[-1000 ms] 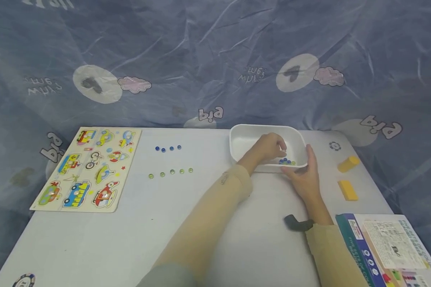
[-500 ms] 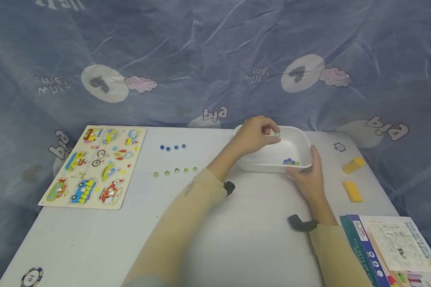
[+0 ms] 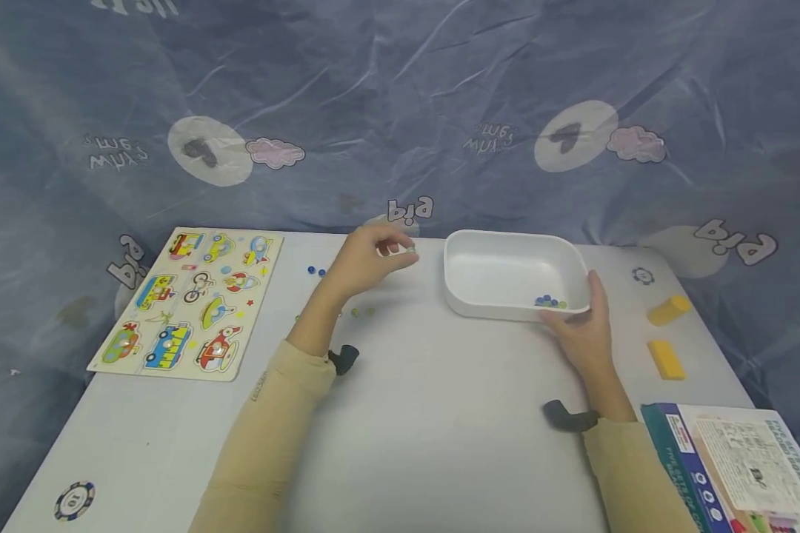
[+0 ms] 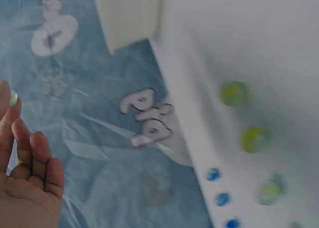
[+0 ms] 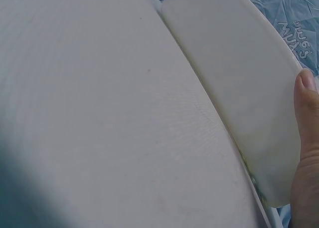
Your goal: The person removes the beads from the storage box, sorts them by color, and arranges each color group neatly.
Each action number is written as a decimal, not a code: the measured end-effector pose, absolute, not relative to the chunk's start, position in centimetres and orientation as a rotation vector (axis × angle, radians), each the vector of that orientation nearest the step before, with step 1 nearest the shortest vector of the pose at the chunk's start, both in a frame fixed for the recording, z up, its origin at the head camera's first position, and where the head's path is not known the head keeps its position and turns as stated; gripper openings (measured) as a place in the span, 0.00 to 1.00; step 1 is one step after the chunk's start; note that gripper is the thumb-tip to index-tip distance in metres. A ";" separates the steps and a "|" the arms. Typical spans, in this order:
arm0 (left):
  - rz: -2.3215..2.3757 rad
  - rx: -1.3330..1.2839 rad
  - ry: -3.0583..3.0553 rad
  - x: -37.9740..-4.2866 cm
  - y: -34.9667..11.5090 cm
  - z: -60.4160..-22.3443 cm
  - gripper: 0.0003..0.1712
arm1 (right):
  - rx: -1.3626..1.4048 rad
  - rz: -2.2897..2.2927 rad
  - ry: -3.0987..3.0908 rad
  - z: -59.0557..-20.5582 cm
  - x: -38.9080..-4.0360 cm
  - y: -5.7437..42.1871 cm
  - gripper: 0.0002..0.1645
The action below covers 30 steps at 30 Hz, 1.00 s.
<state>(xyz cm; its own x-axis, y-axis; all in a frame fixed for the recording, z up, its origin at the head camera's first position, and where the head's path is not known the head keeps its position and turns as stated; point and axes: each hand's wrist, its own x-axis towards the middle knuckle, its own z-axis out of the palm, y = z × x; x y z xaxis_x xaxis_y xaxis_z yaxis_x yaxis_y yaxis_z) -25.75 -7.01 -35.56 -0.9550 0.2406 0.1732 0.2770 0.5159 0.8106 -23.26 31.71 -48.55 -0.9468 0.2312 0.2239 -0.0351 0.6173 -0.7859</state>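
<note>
My left hand (image 3: 362, 260) pinches a clear greenish glass marble (image 4: 13, 98) between thumb and fingertip, above the table left of the white tray (image 3: 490, 308). My right hand (image 3: 584, 339) grips the tray's near right corner; in the right wrist view its thumb (image 5: 306, 113) lies against the tray's outer wall. Several blue and green marbles (image 3: 548, 301) are gathered in the tray's near right corner. Under the left hand lie a row of blue marbles (image 3: 312, 270) and a row of yellow-green marbles (image 3: 355, 312), both partly hidden by the hand and forearm.
At the left lies a wooden vehicle puzzle board (image 3: 200, 296). A yellow cylinder (image 3: 669, 310) and a yellow block (image 3: 667, 360) are on the right, with a box (image 3: 740, 459) nearer the front. Patterned blue-grey sheeting (image 3: 347, 96) hangs behind the table.
My left hand has come up out of the tray with a marble and moved left, over the marble rows. My right hand stays on the tray's corner. The head view has shifted slightly.
</note>
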 end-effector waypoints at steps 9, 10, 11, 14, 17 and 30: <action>-1.549 -0.321 -2.791 -25.2 -9.6 -40.1 0.11 | -0.165 1.236 -2.539 -48.3 -23.2 31.7 0.66; -1.552 -0.315 -2.805 -25.3 -9.7 -40.5 0.11 | -0.162 1.241 -2.536 -48.3 -23.2 31.7 0.66; -1.556 -0.312 -2.818 -25.3 -9.8 -40.9 0.11 | -0.161 1.243 -2.535 -48.3 -23.2 31.7 0.66; -1.554 -0.301 -2.860 -25.4 -10.2 -42.0 0.11 | -0.164 1.254 -2.531 -48.4 -23.2 31.6 0.66; -1.538 -0.293 -2.887 -25.5 -10.5 -43.1 0.11 | -0.168 1.252 -2.537 -48.4 -23.2 31.6 0.66; -1.218 -0.405 -2.963 -26.0 -9.6 -46.0 0.12 | -0.159 1.253 -2.529 -48.3 -23.2 31.4 0.65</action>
<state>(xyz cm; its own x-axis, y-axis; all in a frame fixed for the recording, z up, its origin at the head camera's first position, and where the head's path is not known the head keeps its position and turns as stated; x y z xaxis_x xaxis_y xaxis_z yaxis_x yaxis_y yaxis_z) -25.95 -9.62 -46.02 -0.9648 0.2626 0.0144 0.1968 0.6847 0.7018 -23.16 31.38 -48.26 -0.9446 0.2355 0.2285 -0.0391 0.6106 -0.7910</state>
